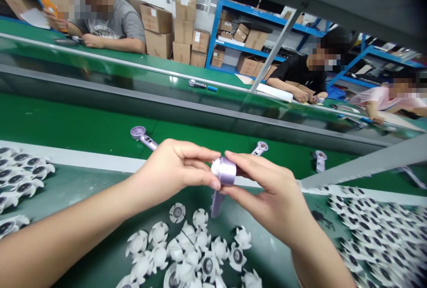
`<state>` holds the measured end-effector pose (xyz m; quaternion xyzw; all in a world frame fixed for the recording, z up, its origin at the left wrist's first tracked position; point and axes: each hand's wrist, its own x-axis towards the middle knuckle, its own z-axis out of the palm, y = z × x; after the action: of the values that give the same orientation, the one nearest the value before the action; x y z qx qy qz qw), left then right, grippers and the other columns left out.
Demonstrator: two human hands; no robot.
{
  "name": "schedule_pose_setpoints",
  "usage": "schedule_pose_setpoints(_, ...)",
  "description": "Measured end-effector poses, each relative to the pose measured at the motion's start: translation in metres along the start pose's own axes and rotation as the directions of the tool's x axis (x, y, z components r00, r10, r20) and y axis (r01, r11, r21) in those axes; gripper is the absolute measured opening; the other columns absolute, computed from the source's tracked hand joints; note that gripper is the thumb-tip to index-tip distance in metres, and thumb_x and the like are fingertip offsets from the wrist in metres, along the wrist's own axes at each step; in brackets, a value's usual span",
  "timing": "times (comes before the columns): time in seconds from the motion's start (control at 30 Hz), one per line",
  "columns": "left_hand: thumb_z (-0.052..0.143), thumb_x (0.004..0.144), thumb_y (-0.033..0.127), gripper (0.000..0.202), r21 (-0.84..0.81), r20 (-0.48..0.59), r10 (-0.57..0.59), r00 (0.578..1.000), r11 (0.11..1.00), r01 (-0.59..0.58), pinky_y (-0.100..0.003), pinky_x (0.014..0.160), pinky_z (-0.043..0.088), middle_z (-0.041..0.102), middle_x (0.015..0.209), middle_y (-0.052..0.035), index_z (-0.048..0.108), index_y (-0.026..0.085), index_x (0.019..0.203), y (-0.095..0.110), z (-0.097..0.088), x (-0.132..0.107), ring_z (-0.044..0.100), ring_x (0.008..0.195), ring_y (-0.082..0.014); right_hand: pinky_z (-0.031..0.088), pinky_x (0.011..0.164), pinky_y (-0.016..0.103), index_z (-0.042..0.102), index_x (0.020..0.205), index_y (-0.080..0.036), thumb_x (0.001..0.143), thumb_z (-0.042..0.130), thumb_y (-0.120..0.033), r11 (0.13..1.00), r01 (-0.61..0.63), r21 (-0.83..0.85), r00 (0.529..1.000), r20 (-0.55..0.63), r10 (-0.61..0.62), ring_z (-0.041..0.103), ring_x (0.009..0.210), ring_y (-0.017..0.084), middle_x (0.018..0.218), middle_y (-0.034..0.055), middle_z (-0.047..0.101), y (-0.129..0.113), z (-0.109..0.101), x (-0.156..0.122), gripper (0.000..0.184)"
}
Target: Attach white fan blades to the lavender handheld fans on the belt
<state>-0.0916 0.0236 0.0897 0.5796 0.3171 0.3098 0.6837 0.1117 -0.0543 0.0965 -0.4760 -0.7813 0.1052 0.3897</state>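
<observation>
Between my hands, above the near bench, is a purple handheld fan housing (228, 171) with its handle pointing down. My right hand (267, 186) grips the round head between thumb and fingers. My left hand (180, 168) pinches a white fan blade wheel (216, 168) at the head's left side; how deep it sits in the housing I cannot tell. Below them lies a loose heap of white fan blade wheels (191, 257), some showing dark round centres.
White blade wheels stand in rows at left (20, 174) and right (383, 234). Purple housings (138, 133) lie along the green belt (83, 123) beyond. A slanting metal post (363, 159) rises at right. Several co-workers sit across the line, before shelves and cardboard boxes (156, 34).
</observation>
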Motion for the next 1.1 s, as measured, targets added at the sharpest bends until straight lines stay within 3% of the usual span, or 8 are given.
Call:
schedule_pose_setpoints(0.1,0.089,0.059,0.039,0.095,0.358,-0.025,-0.038,0.999,0.933,0.044,-0.033,0.071,0.059,0.071,0.109,-0.0084,0.044,0.026,0.142,-0.001,-0.019,0.009,0.073,0.081,-0.0242,0.057,0.074,0.03,0.065,0.124,-0.022,0.084,0.07,-0.037,0.948,-0.298,-0.114,0.951,0.055,0.306,0.069,0.083,0.021,0.098,0.005,0.073,0.026,0.008,0.018,0.043)
schedule_pose_setpoints(0.23,0.08,0.061,0.054,0.055,0.882,0.163,-0.231,0.959,0.47,-0.036,-0.026,0.056,0.045,0.07,0.094,-0.0034,0.067,0.026,0.107,-0.012,-0.043,0.016,0.066,0.072,-0.0211,0.053,0.075,0.037,0.074,0.094,-0.014,0.082,0.07,-0.036,0.711,-0.596,-0.372,0.765,0.006,0.644,0.068,0.085,0.027,0.084,0.0125,0.072,0.089,0.032,0.061,0.026)
schedule_pose_setpoints(0.3,0.083,0.054,0.052,0.048,0.919,0.229,-0.373,0.899,0.388,-0.073,-0.025,0.048,0.036,0.069,0.082,-0.0012,0.068,0.025,0.091,-0.023,-0.046,0.016,0.062,0.063,-0.0199,0.053,0.077,0.037,0.07,0.09,-0.013,0.084,0.07,-0.039,0.657,-0.627,-0.419,0.718,0.016,0.696,0.067,0.084,0.023,0.087,0.0097,0.07,0.117,0.042,0.077,0.026)
schedule_pose_setpoints(0.43,0.084,0.053,0.043,0.041,0.893,0.29,-0.363,0.886,0.436,-0.114,-0.024,0.046,0.032,0.066,0.076,-0.0002,0.066,0.024,0.085,-0.042,-0.038,0.018,0.06,0.062,-0.0196,0.053,0.076,0.035,0.063,0.107,-0.015,0.093,0.058,-0.048,0.681,-0.592,-0.431,0.745,0.029,0.666,0.066,0.08,0.017,0.091,0.0048,0.068,0.131,0.033,0.066,0.036)
schedule_pose_setpoints(0.6,0.059,0.086,0.038,0.018,0.78,0.386,-0.146,0.911,0.578,-0.238,-0.024,0.066,0.045,0.067,0.097,-0.0037,0.068,0.022,0.089,-0.058,-0.024,0.03,0.062,0.077,-0.0163,0.049,0.07,0.03,0.066,0.085,-0.02,0.092,0.052,-0.029,0.798,-0.424,-0.428,0.851,0.115,0.513,0.064,0.074,0.019,0.079,0.0039,0.067,0.097,-0.007,-0.034,0.018)
schedule_pose_setpoints(0.77,0.068,0.082,0.042,0.031,0.704,0.452,-0.025,0.892,0.625,-0.339,-0.024,0.073,0.049,0.067,0.11,-0.0064,0.072,0.022,0.105,-0.075,-0.021,0.039,0.063,0.082,-0.0167,0.051,0.077,0.034,0.068,0.09,-0.018,0.092,0.047,-0.02,0.775,-0.372,-0.511,0.852,0.144,0.504,0.063,0.084,0.023,0.088,0.0083,0.066,0.076,-0.01,-0.116,0.022)
schedule_pose_setpoints(0.93,0.078,0.072,0.044,0.052,0.74,0.437,0.015,0.899,0.562,-0.369,-0.03,0.091,0.045,0.065,0.122,-0.0045,0.065,0.027,0.119,-0.078,-0.025,0.038,0.06,0.109,-0.0263,0.049,0.08,0.039,0.071,0.09,-0.017,0.093,0.045,-0.017,0.733,-0.318,-0.601,0.839,0.181,0.512,0.061,0.087,0.027,0.087,0.0094,0.066,0.069,-0.005,-0.122,0.026)
schedule_pose_setpoints(1.1,0.075,0.074,0.043,0.03,0.751,0.42,0.012,0.907,0.557,-0.355,-0.028,0.091,0.043,0.066,0.118,-0.0008,0.071,0.027,0.1,-0.079,-0.025,0.037,0.062,0.105,-0.0227,0.046,0.072,0.037,0.07,0.076,-0.017,0.088,0.05,-0.012,0.709,-0.258,-0.656,0.82,0.239,0.52,0.061,0.082,0.027,0.079,0.009,0.064,0.064,-0.004,-0.113,0.024)
